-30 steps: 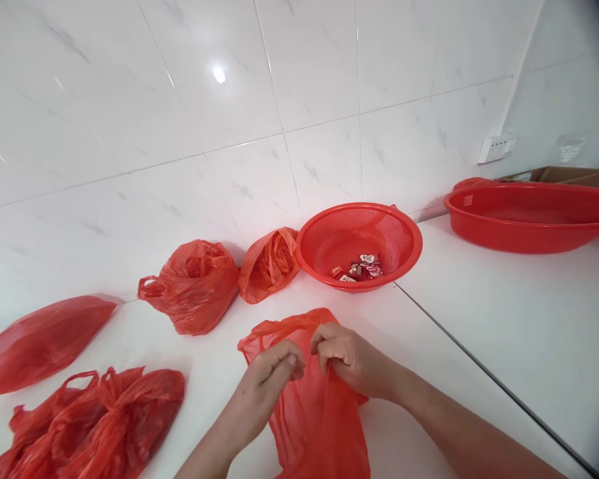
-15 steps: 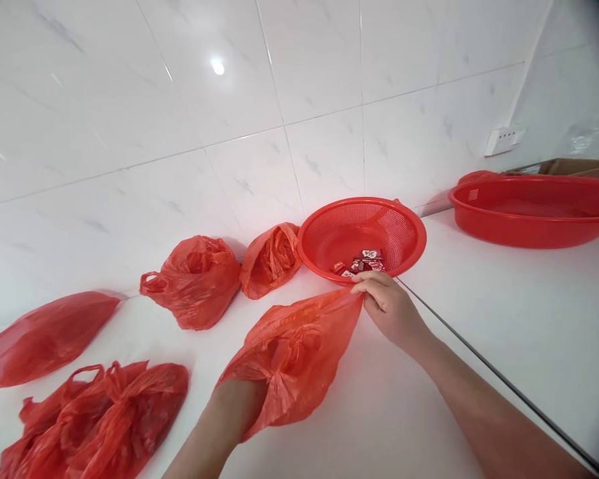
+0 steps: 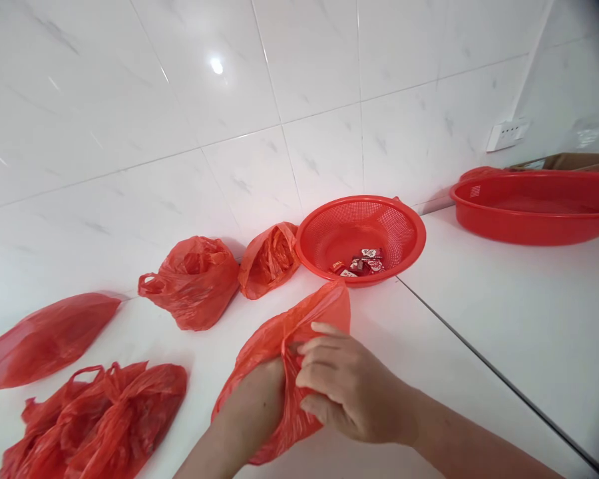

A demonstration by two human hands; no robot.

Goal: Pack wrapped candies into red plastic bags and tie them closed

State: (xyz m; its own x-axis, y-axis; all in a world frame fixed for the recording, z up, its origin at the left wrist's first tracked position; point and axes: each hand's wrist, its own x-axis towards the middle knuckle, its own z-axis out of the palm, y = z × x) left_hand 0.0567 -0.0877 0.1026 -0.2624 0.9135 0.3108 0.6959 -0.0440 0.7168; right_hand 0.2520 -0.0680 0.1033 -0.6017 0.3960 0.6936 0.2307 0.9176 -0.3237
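Note:
A thin red plastic bag [image 3: 269, 339] lies on the white table, its mouth turned toward me. My left hand [image 3: 267, 392] reaches inside it; the bag's film covers the fingers, so their pose is hidden. Against the bag's right side, my right hand [image 3: 347, 382] has its fingers bent on the gathered film near the opening. Just behind the bag, a red colander [image 3: 324, 229] holds several small wrapped snacks [image 3: 372, 254] with dark red and white wrappers.
More red plastic bags stand along the wall, one a full bag [image 3: 194, 283]. A crumpled heap of bags [image 3: 100, 419] lies front left. At right is a large red basin [image 3: 524, 226], with a cardboard box [image 3: 574, 161] behind. A dark seam [image 3: 484, 359] crosses the tabletop.
My right hand has let go of the bag's far corner and moved left and nearer, onto the film by the opening. My left hand has shifted right, and more of its back shows.

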